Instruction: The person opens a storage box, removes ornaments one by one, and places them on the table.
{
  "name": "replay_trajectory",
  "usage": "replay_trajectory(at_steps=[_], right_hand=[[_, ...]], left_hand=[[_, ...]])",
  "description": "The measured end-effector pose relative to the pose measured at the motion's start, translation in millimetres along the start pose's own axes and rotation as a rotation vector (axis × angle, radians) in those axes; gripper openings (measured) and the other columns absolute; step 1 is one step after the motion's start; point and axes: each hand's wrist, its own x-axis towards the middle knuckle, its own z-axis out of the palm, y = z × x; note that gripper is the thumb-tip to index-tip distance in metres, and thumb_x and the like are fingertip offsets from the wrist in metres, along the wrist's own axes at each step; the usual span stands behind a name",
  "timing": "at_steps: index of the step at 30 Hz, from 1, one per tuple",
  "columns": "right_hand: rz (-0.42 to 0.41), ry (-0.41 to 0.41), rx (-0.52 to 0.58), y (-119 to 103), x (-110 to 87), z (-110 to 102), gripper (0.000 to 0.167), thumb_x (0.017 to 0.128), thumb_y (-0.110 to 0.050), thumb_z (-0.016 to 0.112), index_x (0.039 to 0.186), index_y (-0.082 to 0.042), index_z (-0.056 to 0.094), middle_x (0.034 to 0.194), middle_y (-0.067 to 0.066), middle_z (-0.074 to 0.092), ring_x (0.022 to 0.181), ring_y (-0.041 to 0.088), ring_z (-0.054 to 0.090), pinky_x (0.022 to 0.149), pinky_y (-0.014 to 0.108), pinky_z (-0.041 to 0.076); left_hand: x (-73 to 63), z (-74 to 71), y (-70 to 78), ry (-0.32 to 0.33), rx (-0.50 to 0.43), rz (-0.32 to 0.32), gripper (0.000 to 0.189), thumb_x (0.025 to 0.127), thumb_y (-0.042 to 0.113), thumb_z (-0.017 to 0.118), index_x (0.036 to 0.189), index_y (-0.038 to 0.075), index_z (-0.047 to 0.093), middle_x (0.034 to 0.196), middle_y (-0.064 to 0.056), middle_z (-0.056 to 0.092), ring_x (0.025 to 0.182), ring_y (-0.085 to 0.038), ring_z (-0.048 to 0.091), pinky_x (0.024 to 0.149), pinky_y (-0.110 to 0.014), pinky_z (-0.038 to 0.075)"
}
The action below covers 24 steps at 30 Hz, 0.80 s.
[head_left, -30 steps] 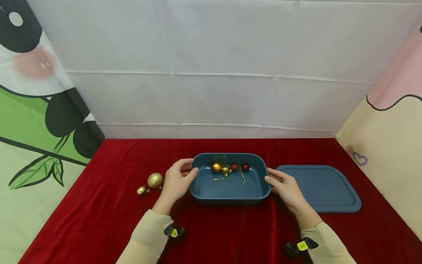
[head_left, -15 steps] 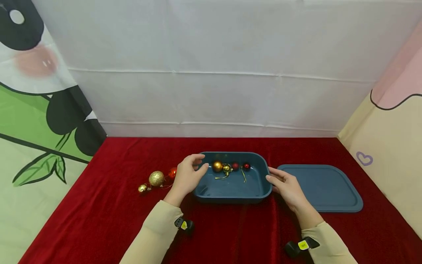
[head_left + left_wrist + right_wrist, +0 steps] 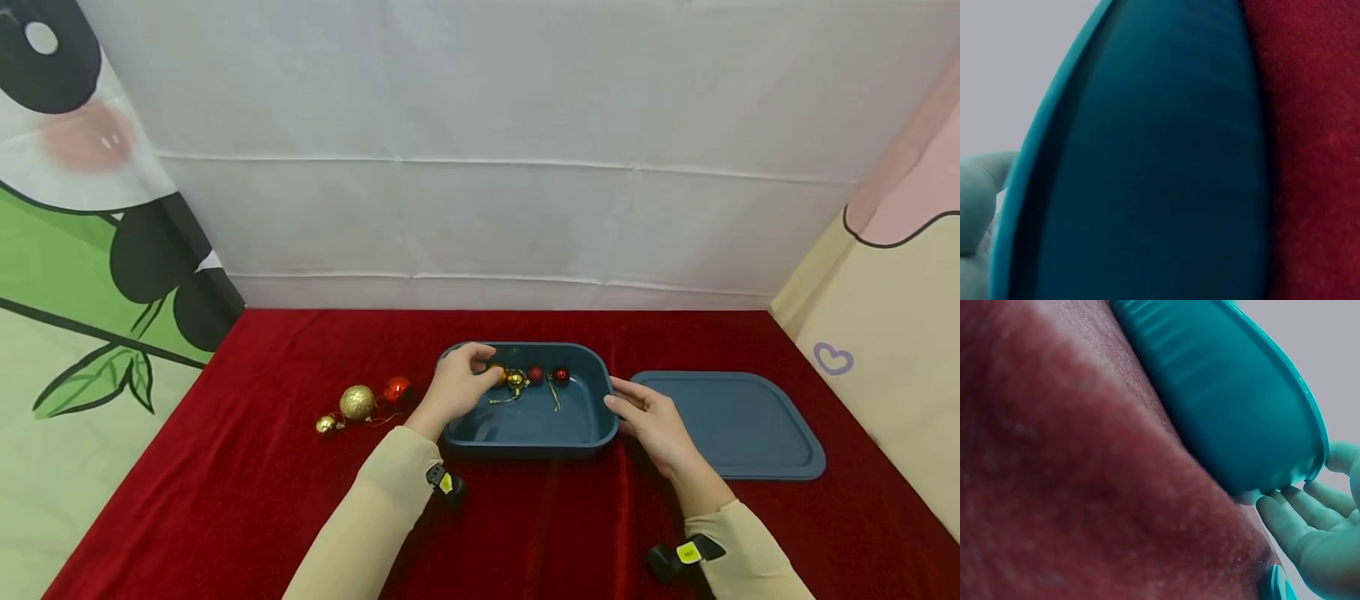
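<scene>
L hand over L end of box, thumb & fingers apart, nr gold ball partly hidden behind thumb; can't tell if touching. R hand grips box's R end, thumb at rim, fingers vs outer wall. Box upright on red cloth; inside, along far side: gold ball, sm. gold bauble, 2 red balls. Outside, L of box: red ball, glitter ball, tiny gold ball. Lid flat, R of box.
</scene>
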Motion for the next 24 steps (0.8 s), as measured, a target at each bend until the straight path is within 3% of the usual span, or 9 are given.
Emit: replay_trajectory(at_steps=[6,15,19,24], right_hand=[[-0.003,0.0,-0.002,-0.6,-1.4,0.6,0.057,0.094,-0.026,0.059,0.142,0.0,0.04,0.138,0.026,0.047,0.096,0.001,0.063,0.08,0.021,0.053],[-0.001,0.0,-0.007,-0.6,-1.4,1.3,0.056,0.094,-0.025,0.059,0.141,-0.001,0.04,0.138,0.026,0.047,0.097,0.003,0.064,0.081,0.021,0.053],[0.0,-0.003,-0.011,0.1,-1.3,1.1,0.057,0.094,-0.027,0.059,0.142,-0.002,0.04,0.138,0.025,0.047,0.097,0.002,0.064,0.081,0.021,0.053],[-0.001,0.001,-0.005,0.2,-1.1,1.6,0.056,0.094,-0.026,0.059,0.142,-0.002,0.041,0.138,0.026,0.047,0.096,0.001,0.064,0.081,0.021,0.053]], left_hand=[[7.7,6.1,-2.9,-0.037,-0.029,-0.019,0.039,0.09,0.021,0.063,0.126,0.006,0.057,0.125,-0.013,0.059,0.109,-0.026,0.059,0.086,-0.039,0.052],[15.1,11.0,-8.3,-0.013,-0.017,-0.061,0.036,0.088,0.017,0.066,0.122,0.004,0.06,0.122,-0.013,0.061,0.106,-0.026,0.058,0.087,-0.039,0.051],[16.1,12.4,-11.2,-0.057,0.017,-0.081,0.036,0.087,0.015,0.067,0.12,0.005,0.061,0.121,-0.012,0.061,0.104,-0.025,0.057,0.087,-0.037,0.05],[15.4,13.3,-10.8,-0.113,0.076,-0.063,0.04,0.085,0.014,0.069,0.124,0.007,0.06,0.125,-0.011,0.06,0.104,-0.024,0.058,0.087,-0.037,0.05]])
